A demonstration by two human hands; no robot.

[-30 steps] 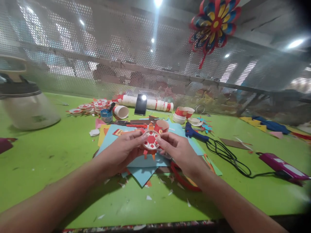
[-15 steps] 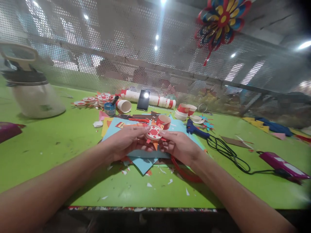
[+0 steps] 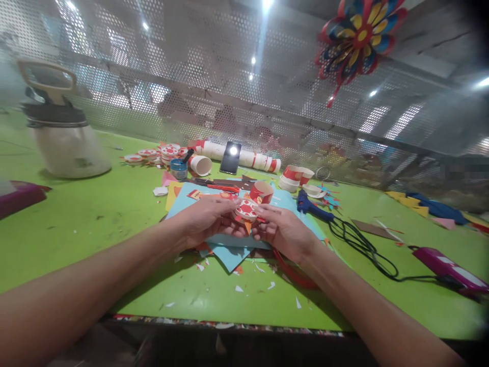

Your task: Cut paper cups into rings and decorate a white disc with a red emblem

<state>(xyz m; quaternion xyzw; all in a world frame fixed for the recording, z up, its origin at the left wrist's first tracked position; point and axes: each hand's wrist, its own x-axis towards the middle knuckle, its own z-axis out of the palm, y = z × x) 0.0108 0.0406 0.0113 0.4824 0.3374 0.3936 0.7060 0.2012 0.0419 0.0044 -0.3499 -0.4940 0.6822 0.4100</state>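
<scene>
A round red-and-white paper piece (image 3: 245, 208) with an orange point sticking out below is held between both hands. My left hand (image 3: 208, 220) grips its left edge, thumb on top and fingers beneath. My right hand (image 3: 284, 228) pinches the right edge in the same way. Under the hands lie light blue paper sheets (image 3: 229, 257). Just behind the piece stands a red paper ring (image 3: 262, 191). Red-handled scissors (image 3: 223, 188) rest on the papers to the left of that ring.
A blue glue gun (image 3: 313, 208) with a black cable lies at the right. Behind are a phone (image 3: 231, 158), a long cup stack (image 3: 252, 158), a blue jar (image 3: 179, 169) and finished round pieces (image 3: 170, 151). A large jug (image 3: 69, 137) stands left. Paper scraps litter the green table (image 3: 84, 224).
The whole view has shifted slightly, so objects appear a little further right. Both hands keep their hold on the round piece, which looks tilted a bit flatter.
</scene>
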